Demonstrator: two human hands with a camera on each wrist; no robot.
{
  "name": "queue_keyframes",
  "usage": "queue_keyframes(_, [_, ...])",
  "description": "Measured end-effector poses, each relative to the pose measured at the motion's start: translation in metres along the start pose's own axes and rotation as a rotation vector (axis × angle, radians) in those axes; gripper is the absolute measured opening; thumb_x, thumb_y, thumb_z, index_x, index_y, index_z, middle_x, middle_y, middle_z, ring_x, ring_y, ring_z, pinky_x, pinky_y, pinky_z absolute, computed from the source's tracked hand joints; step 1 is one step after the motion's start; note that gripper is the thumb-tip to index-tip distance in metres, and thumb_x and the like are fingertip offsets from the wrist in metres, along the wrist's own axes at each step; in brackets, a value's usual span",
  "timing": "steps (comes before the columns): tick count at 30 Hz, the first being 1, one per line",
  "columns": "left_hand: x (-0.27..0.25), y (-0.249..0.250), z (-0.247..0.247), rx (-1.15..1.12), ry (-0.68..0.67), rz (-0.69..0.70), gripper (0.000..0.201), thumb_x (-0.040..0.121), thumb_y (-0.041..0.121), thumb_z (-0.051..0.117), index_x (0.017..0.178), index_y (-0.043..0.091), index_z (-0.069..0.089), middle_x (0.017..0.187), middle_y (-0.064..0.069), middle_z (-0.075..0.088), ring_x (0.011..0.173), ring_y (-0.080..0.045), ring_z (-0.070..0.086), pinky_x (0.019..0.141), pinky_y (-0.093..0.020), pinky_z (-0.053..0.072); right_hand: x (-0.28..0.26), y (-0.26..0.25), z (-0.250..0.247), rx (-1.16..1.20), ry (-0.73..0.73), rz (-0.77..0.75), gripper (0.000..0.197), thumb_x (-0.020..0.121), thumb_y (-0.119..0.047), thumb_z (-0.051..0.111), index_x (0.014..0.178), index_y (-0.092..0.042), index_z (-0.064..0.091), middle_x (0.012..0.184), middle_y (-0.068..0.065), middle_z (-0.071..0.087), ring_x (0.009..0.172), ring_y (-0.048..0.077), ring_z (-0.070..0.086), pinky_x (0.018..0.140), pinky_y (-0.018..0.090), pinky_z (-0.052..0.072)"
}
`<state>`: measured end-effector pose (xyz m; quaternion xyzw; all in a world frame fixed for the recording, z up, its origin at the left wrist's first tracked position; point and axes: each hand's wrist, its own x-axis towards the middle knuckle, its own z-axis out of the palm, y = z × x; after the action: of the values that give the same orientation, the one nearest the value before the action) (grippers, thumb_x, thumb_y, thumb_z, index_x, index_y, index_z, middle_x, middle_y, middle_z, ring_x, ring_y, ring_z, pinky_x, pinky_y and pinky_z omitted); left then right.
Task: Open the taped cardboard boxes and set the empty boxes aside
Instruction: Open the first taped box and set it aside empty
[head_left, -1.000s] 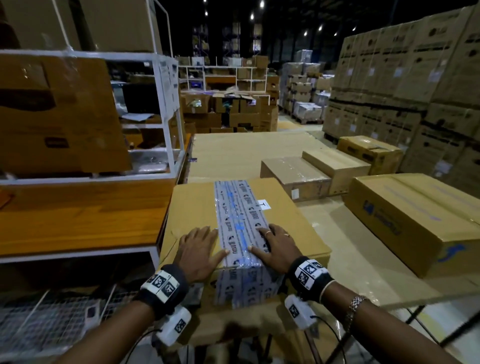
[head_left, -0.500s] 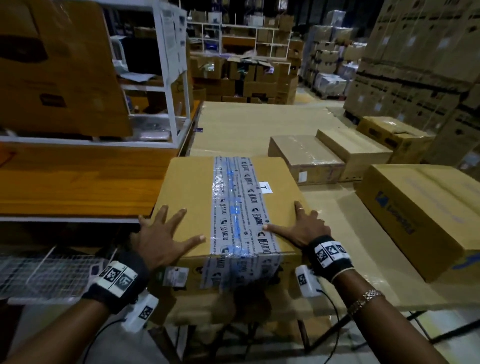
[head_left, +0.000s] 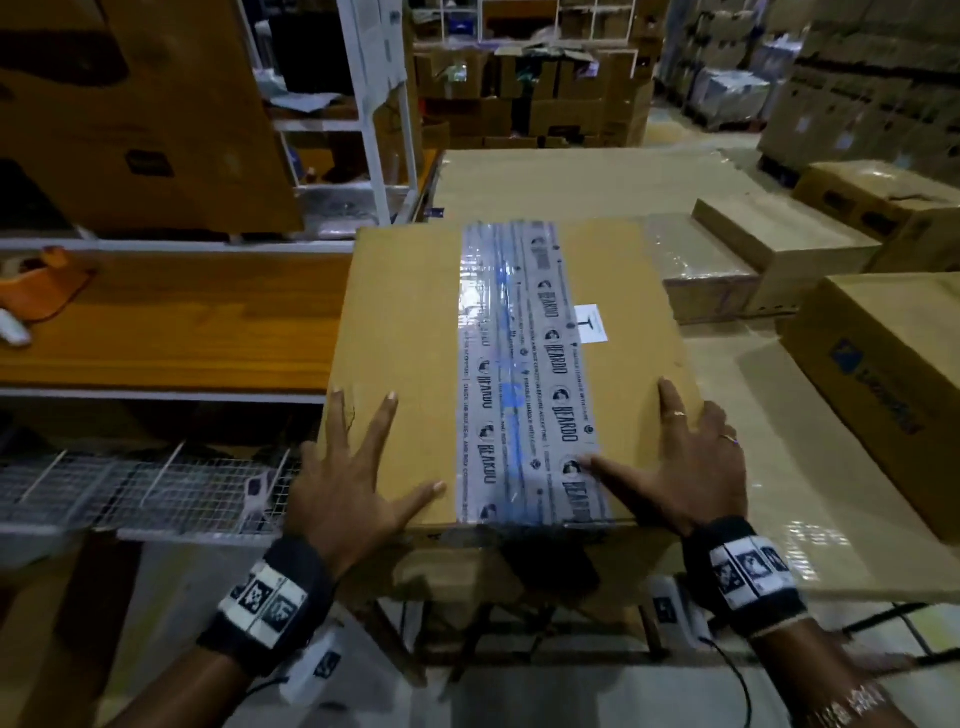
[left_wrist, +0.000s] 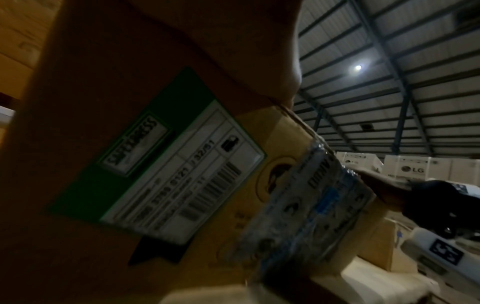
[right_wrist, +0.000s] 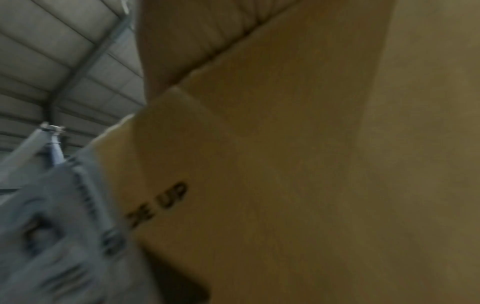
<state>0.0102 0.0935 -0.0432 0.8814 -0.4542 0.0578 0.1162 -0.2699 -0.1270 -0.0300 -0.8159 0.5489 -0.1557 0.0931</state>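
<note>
A brown cardboard box (head_left: 410, 332) lies in front of me, sealed down its middle by a wide printed tape strip (head_left: 519, 364). My left hand (head_left: 353, 467) lies flat with spread fingers on the box's near left corner. My right hand (head_left: 680, 457) lies flat on the near right corner, thumb on the tape. The left wrist view shows the box's front face (left_wrist: 259, 144) with a green-edged shipping label (left_wrist: 166, 164) and the tape end (left_wrist: 306, 205). The right wrist view shows the box's front face (right_wrist: 285, 164), blurred.
Several closed boxes (head_left: 779, 249) sit on the cardboard-covered table (head_left: 571, 176) to the right, a large one (head_left: 893, 374) nearest. An orange wooden bench (head_left: 171, 327) and white shelving (head_left: 363, 104) stand left, a wire rack (head_left: 130, 488) below. Stacked cartons (head_left: 857, 78) line the back right.
Both hands slid apart from beside the tape to the box's near corners, fingers spreading. The box now appears closer and larger in the head view.
</note>
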Motion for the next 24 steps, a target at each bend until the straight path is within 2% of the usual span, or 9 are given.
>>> queue_keyframes(4, [-0.034, 0.004, -0.002, 0.0, 0.099, -0.005, 0.117, 0.065, 0.098, 0.042, 0.16, 0.043, 0.002, 0.169, -0.012, -0.01, 0.12, -0.054, 0.049, 0.07, -0.049, 0.057, -0.034, 0.007, -0.001, 0.163, 0.079, 0.006, 0.142, 0.046, -0.103, 0.057, 0.159, -0.036, -0.001, 0.158, 0.019, 0.019, 0.141, 0.045, 0.029, 0.114, 0.062, 0.032])
queue_keyframes(6, [-0.043, 0.004, -0.002, -0.007, 0.117, -0.017, 0.117, 0.065, 0.098, 0.042, 0.161, 0.041, 0.005, 0.169, -0.014, -0.009, 0.118, -0.053, 0.049, 0.07, -0.05, 0.056, -0.044, 0.009, 0.001, 0.216, 0.126, 0.006, 0.147, 0.044, -0.103, 0.057, 0.159, -0.035, -0.005, 0.16, 0.022, 0.018, 0.142, 0.047, 0.028, 0.114, 0.064, 0.031])
queue_keyframes(8, [-0.05, 0.004, 0.0, -0.014, 0.136, -0.01, 0.116, 0.066, 0.096, 0.041, 0.161, 0.038, 0.009, 0.169, -0.017, -0.008, 0.114, -0.051, 0.049, 0.068, -0.049, 0.056, -0.052, 0.013, 0.004, 0.242, 0.178, -0.005, 0.149, 0.043, -0.103, 0.054, 0.16, -0.032, -0.005, 0.159, 0.025, 0.019, 0.141, 0.048, 0.029, 0.113, 0.065, 0.031])
queue_keyframes(12, [-0.059, -0.002, 0.015, -0.054, 0.17, -0.016, 0.115, 0.068, 0.095, 0.041, 0.161, 0.032, 0.017, 0.168, -0.021, -0.006, 0.115, -0.052, 0.044, 0.07, -0.054, 0.054, -0.066, 0.021, 0.024, 0.305, 0.247, -0.011, 0.148, 0.043, -0.097, 0.063, 0.161, -0.029, 0.003, 0.159, 0.024, 0.016, 0.14, 0.049, 0.029, 0.111, 0.069, 0.031])
queue_keyframes(15, [-0.057, -0.012, 0.039, -0.116, 0.191, -0.002, 0.117, 0.065, 0.094, 0.049, 0.161, 0.035, 0.014, 0.167, -0.024, -0.006, 0.128, -0.057, 0.036, 0.082, -0.063, 0.05, -0.071, 0.025, 0.046, 0.392, 0.257, -0.004, 0.148, 0.04, -0.094, 0.066, 0.16, -0.032, 0.004, 0.16, 0.021, 0.011, 0.14, 0.048, 0.025, 0.113, 0.069, 0.026])
queue_keyframes(18, [-0.049, -0.019, 0.064, -0.177, 0.183, 0.036, 0.119, 0.069, 0.085, 0.061, 0.161, 0.035, 0.005, 0.165, -0.027, -0.014, 0.145, -0.059, 0.015, 0.102, -0.072, 0.037, -0.064, 0.029, 0.068, 0.473, 0.148, -0.012, 0.15, 0.043, -0.089, 0.072, 0.161, -0.032, -0.001, 0.161, 0.022, 0.005, 0.143, 0.049, 0.018, 0.116, 0.063, 0.019])
queue_keyframes(21, [-0.046, -0.022, 0.08, -0.206, 0.174, 0.064, 0.111, 0.076, 0.073, 0.067, 0.161, 0.029, 0.01, 0.164, -0.03, -0.013, 0.146, -0.06, 0.01, 0.106, -0.073, 0.034, -0.057, 0.035, 0.081, 0.575, 0.107, 0.074, 0.144, 0.046, -0.102, 0.055, 0.158, -0.019, 0.02, 0.146, 0.019, 0.034, 0.14, 0.049, 0.034, 0.115, 0.053, 0.03])
queue_keyframes(22, [-0.047, -0.023, 0.084, -0.199, 0.169, 0.069, 0.108, 0.078, 0.07, 0.068, 0.161, 0.026, 0.014, 0.164, -0.031, -0.012, 0.146, -0.06, 0.01, 0.106, -0.073, 0.034, -0.056, 0.034, 0.084, 0.61, 0.11, 0.081, 0.14, 0.049, -0.097, 0.061, 0.158, -0.021, 0.019, 0.147, 0.019, 0.033, 0.142, 0.048, 0.032, 0.115, 0.053, 0.03])
queue_keyframes(24, [-0.05, -0.026, 0.091, -0.165, 0.157, 0.083, 0.106, 0.079, 0.069, 0.066, 0.161, 0.02, 0.019, 0.163, -0.034, -0.01, 0.148, -0.058, 0.006, 0.108, -0.072, 0.034, -0.057, 0.035, 0.095, 0.492, 0.098, -0.04, 0.143, 0.056, -0.063, 0.09, 0.159, -0.036, -0.006, 0.161, 0.02, 0.004, 0.147, 0.048, 0.017, 0.119, 0.059, 0.019])
